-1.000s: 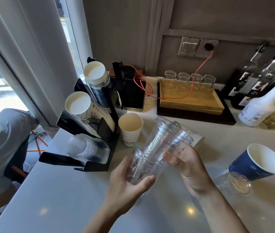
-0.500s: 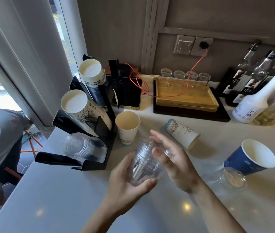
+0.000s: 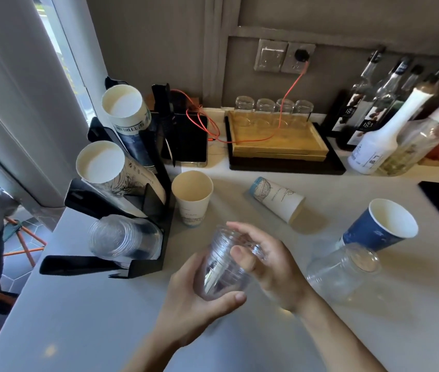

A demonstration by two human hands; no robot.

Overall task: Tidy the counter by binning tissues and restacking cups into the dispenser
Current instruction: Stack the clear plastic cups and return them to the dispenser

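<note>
head view: we're looking down at a pale counter (image 3: 79,318) here
left hand (image 3: 194,299): we're cupping the clear cup stack (image 3: 221,267) from below, fingers curling round its base, thumb pressing on the near side
right hand (image 3: 269,261): we're wrapping fingers over the stack's rim end, thumb tucking inside
cup stack: hovering tilted over the counter, just right of the black dispenser (image 3: 121,224)
dispenser: holding two paper stacks and clear cups (image 3: 121,240) in the bottom slot
loose stuff: beige cup (image 3: 191,197) standing upright, white cup (image 3: 277,201) lying down, blue cup (image 3: 379,226) leaning over a fallen clear cup (image 3: 344,269)
</note>
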